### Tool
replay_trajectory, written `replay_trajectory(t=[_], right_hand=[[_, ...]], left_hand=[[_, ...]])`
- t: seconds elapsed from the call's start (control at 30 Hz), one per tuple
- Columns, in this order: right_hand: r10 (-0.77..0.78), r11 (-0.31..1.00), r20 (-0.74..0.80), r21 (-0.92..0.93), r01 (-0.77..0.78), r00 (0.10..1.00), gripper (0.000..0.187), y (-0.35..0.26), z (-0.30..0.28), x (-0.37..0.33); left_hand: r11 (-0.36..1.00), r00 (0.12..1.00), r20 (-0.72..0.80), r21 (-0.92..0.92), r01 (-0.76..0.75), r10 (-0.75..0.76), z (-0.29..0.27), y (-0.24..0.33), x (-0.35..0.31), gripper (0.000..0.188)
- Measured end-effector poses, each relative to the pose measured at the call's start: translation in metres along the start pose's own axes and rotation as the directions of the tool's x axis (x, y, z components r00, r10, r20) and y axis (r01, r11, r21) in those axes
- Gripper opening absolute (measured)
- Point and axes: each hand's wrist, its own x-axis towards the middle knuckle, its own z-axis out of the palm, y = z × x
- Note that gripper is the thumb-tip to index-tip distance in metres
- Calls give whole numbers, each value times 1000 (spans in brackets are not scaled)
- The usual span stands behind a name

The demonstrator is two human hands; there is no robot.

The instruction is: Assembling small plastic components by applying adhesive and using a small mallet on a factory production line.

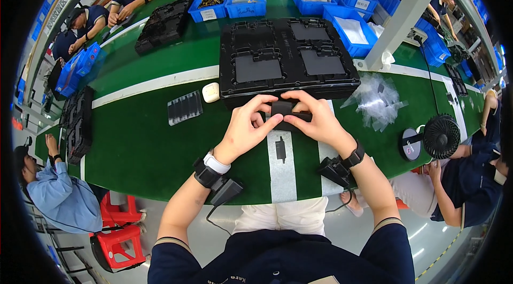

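Between my two hands, just in front of a stack of black moulded trays (291,85), is a small black rectangular part (281,108). My left hand (245,127) pinches its left side with thumb and fingers. From the other side my right hand (320,121) grips it, the thumb pressed along its near edge. My fingers cover much of the part, so its exact kind cannot be told. Below it, a flat black cut-out piece (280,149) lies on a white strip of the table. To the left are a clear sheet with black strips (185,107) and a rounded white case (211,92).
Crumpled clear film pieces (375,103) lie right of the trays, with a black desk fan (441,136) farther right. Blue bins (246,8) line the back of the green table (144,161). A grey post (402,14) rises at back right. Other people sit around the table.
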Motion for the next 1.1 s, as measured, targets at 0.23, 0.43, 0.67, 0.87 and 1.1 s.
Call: replay_trajectory(t=[0.23, 0.43, 0.67, 0.87, 1.1], right_hand=[[99, 966, -15, 242, -93, 995, 43, -8, -2, 2], [88, 925, -25, 374, -72, 996, 36, -8, 2, -8], [111, 890, 30, 442, -112, 993, 35, -9, 0, -4], [207, 792, 28, 582, -184, 978, 22, -5, -3, -2], [226, 856, 73, 461, -234, 971, 9, 8, -3, -2]], left_hand=[[994, 980, 170, -26, 107, -101, -8, -12, 3, 28], [987, 996, 81, -151, 55, -43, 4, -5, -11, 24], [994, 995, 96, -106, 29, -19, -1, -4, -6, 29], [986, 995, 54, -135, 95, -88, -6, -2, -2, 31], [1000, 998, 68, -4, 9, -9, -7, -10, -2, 33]])
